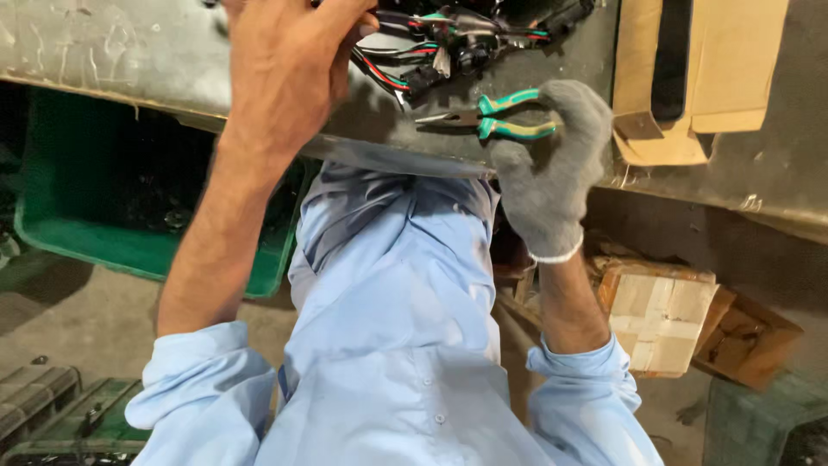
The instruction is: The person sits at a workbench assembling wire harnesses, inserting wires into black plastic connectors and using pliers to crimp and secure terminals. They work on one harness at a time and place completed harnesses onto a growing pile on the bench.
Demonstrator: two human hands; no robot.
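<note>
Shirt (388, 345), light blue, fills the bottom centre of the view, sleeves rolled above both elbows.

Left hand (289, 65): bare, up on the grey workbench (103, 52), near its front edge, closed over one end of a bundle of wires (431, 47). Fingers curled; fingertips mostly hidden behind the back of the hand. The wires run away from the hand along the benchtop, black with red, green and white strands, and end in dark connector blocks further along.

Right hand (548, 164): in a grey knit glove, gripping pliers (492, 116) by the green handles. Fingers wrap the handle ends at the bench's front edge. The metal nose points toward the left hand, jaws look nearly shut, tip lying just below the wires, not clearly touching them. Pliers sit flat on or just above the benchtop; cannot tell which.

Cardboard piece (707, 69), folded flat, lies on the benchtop at the far right side, apart from the pliers.

Below the bench's front edge:
- green plastic bin (86, 233) on the floor under the left arm, dark contents, not readable
- taped cardboard box (660, 315) beside the right forearm, another brown box just beyond it
- dark green metal cases (60, 414) at the bottom left corner of the floor
</note>
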